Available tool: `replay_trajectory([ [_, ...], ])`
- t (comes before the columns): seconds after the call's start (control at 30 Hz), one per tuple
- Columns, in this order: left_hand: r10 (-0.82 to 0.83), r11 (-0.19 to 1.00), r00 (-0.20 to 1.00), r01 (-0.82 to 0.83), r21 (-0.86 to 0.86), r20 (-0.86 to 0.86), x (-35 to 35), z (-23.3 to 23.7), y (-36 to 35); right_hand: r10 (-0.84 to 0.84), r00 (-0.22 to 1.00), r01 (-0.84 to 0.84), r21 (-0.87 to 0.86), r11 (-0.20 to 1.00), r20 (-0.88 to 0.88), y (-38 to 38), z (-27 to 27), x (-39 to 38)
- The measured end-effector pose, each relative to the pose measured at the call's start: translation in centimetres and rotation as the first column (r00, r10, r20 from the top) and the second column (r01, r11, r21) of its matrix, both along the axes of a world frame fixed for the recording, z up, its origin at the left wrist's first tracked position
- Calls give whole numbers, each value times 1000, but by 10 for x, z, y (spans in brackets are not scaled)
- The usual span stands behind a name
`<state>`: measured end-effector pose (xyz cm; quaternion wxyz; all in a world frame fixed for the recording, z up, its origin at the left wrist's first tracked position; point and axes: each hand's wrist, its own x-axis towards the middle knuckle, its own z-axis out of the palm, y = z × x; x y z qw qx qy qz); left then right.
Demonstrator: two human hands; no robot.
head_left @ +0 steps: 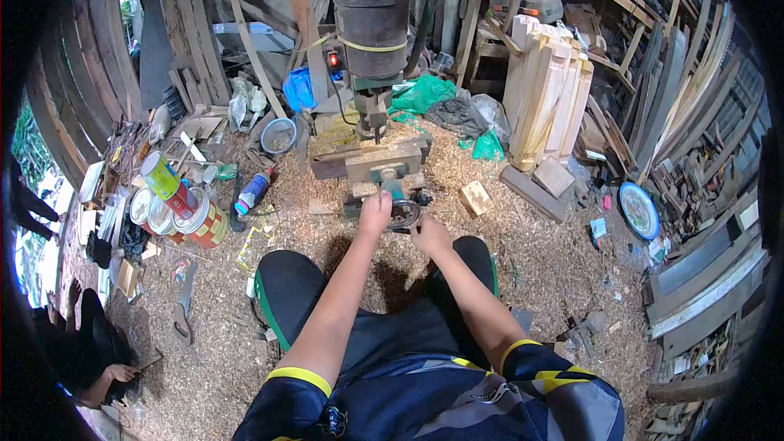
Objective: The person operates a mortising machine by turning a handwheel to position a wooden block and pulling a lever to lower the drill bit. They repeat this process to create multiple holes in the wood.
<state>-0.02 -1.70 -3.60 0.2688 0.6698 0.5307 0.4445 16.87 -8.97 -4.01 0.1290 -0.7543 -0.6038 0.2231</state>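
I sit on a floor deep in sawdust, in front of a mortising machine (pixel 373 28) with a tall black motor housing. A wooden block (pixel 384 161) lies clamped on its table under the bit. My left hand (pixel 375 212) is closed around the handwheel's top left side. My right hand (pixel 428 234) grips the black handwheel (pixel 403 216) at the machine's front from the lower right. My dark knees frame the wheel on both sides.
Several paint cans (pixel 175 204) and a spray bottle (pixel 252 192) lie to the left. A small wooden block (pixel 476 198) and planks rest to the right, beside a stack of pale frames (pixel 545 90). Another person's hand (pixel 122 373) is at lower left.
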Motion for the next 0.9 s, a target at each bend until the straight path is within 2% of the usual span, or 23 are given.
replay_trajectory([
  [0.03,-2,1000,1000,2,-12,-12,-2,-2,-1,0,1000,0,-4,1000,-1,-2,-5,3],
  [0.1,-19,1000,1000,19,-6,-13,-4,-6,2,24,985,-9,86,996,-172,-6,-6,12],
  [0.13,-36,999,999,36,1,-11,-4,-8,3,-47,990,46,-12,999,-131,-6,-4,16],
  [0.17,-40,999,999,40,0,-13,-5,-12,2,-51,990,50,-13,999,-133,-9,-5,11],
  [0.23,-21,1000,1000,21,7,-8,-4,-10,4,-26,998,32,110,993,-55,-13,7,-10],
  [0.27,-23,1000,1000,23,4,-6,-4,-10,4,13,993,12,210,978,-118,-18,12,-13],
  [0.3,-30,999,1000,30,-14,-3,-6,-7,2,11,993,13,206,979,-116,-18,7,-7],
  [0.37,-37,999,999,37,-30,0,-8,-7,2,-4,967,18,55,998,-254,-10,-10,8],
  [0.4,-39,999,999,39,-3,-7,-8,-8,3,-86,979,98,56,994,-187,-11,-6,8],
  [0.43,-41,999,999,41,23,-15,-8,-9,3,-86,979,98,55,994,-184,-15,-3,2],
  [0.5,-30,999,999,30,33,-12,-7,-10,5,34,992,-14,160,987,-120,-19,4,-13],
  [0.57,-23,999,1000,23,31,-14,-8,-13,1,45,987,-15,186,982,-154,-18,8,-6],
  [0.63,-10,1000,1000,10,22,-17,-7,-8,-1,32,835,-95,-87,992,-549,-1,2,18],
  [0.67,-13,1000,1000,14,27,-19,-6,-7,0,128,954,-126,26,992,-271,5,1,31],
  [0.7,2,997,1000,-3,76,12,-4,-10,1,108,977,-123,-69,990,-186,11,20,41],
  [0.77,16,991,999,-21,132,41,-3,-11,3,151,956,-122,125,985,-252,31,44,64],
  [0.83,31,985,999,-33,169,17,-3,-11,1,85,928,34,309,950,-363,66,90,75],
  [0.87,50,981,999,-45,189,-18,-3,-16,4,206,889,22,488,873,-410,89,120,83],
  [0.9,53,981,998,-49,189,-18,-3,-17,6,271,887,45,654,756,-374,109,161,87],
])
